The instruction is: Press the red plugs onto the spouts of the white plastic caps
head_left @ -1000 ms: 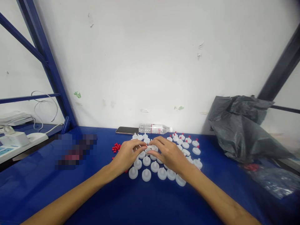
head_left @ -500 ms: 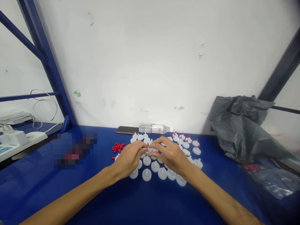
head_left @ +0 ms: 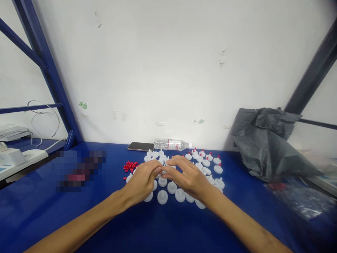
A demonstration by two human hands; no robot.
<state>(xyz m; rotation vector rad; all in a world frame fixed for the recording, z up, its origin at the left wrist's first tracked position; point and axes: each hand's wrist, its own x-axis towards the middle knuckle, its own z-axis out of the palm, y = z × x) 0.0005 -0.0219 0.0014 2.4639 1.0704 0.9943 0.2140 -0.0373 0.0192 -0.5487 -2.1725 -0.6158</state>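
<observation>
My left hand [head_left: 144, 179] is closed in a pinch over the middle of the group of white nozzle caps; whatever sits between its fingertips is hidden. My right hand [head_left: 188, 175] meets it from the right, one fingertip touching the left fingertips. Its thumb and fingers are curved with a gap between them. Around and beneath both hands stand round white nozzle caps [head_left: 162, 197], spouts up. At the back right, several white caps carry red tips [head_left: 218, 168]. A small heap of red tips [head_left: 130, 166] lies just left of my left hand.
Behind the caps, a clear water bottle [head_left: 172, 144] and a dark phone [head_left: 140, 146] lie by the wall. A grey plastic bag [head_left: 268, 140] and a clear bag [head_left: 302, 202] are on the right. A power strip [head_left: 28, 160] sits at the left, near a blurred patch on the blue table [head_left: 168, 232].
The whole view has shifted slightly, so things appear a little further left. My hands stay together over the caps, with their fingertips slightly closer.
</observation>
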